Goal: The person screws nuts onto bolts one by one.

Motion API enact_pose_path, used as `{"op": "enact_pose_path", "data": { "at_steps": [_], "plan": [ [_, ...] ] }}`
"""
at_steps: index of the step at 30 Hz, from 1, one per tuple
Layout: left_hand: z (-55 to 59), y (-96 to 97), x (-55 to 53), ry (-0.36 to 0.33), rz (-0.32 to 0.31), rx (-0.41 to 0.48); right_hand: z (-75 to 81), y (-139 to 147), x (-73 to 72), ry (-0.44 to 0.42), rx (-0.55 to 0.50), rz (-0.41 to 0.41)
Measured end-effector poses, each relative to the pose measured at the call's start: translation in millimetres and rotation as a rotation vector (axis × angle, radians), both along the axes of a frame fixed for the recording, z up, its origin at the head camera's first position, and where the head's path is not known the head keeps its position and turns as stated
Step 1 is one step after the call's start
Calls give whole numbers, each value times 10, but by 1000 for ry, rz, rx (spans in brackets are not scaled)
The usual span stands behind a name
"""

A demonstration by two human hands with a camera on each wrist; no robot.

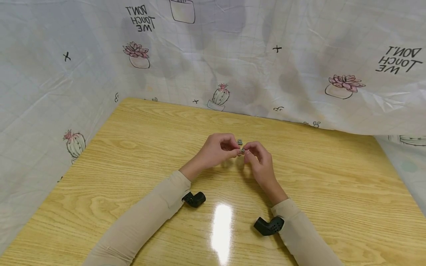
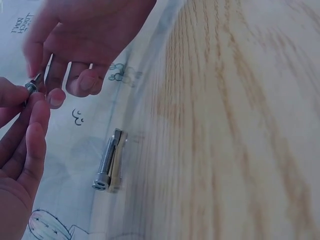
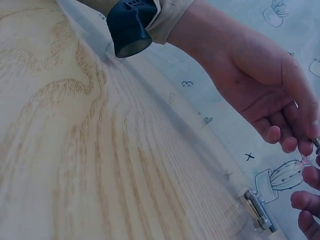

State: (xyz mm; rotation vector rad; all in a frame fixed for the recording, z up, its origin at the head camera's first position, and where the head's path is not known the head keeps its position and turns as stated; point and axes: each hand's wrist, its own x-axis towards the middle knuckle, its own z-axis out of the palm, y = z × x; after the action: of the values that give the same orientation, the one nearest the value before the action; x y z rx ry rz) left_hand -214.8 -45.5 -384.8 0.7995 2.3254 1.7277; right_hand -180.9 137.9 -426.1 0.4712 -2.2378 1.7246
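Thumb and forefinger of my left hand (image 1: 217, 149) pinch a small metal bolt (image 1: 242, 150), with a ring-like piece around its shank in the left wrist view. From the other side, the fingertips of my right hand (image 1: 261, 162) pinch the bolt's end. Fingers hide most of it. Just beyond the hands, a second bolt (image 1: 239, 142) lies on the table. In the left wrist view this lying bolt (image 2: 106, 162) shows a socket head, a threaded shank and a hex piece at the far end.
The glossy wood-grain table (image 1: 149, 140) reflects a bright light near its front. A white printed curtain (image 1: 246, 66) hangs along the back and sides. Each sleeve carries a black wrist camera (image 1: 194, 199).
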Motion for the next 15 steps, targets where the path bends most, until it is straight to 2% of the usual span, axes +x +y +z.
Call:
{"op": "enact_pose_path", "data": {
  "at_steps": [4,9,15],
  "plan": [
    [2,-5,0,-2,-3,-3,-25,8,-7,27,-8,13],
    [2,-6,3,8,-12,4,5,-4,2,4,8,10],
    [11,-6,11,0,-34,7,191,-69,91,-21,34,3]
  ]
}}
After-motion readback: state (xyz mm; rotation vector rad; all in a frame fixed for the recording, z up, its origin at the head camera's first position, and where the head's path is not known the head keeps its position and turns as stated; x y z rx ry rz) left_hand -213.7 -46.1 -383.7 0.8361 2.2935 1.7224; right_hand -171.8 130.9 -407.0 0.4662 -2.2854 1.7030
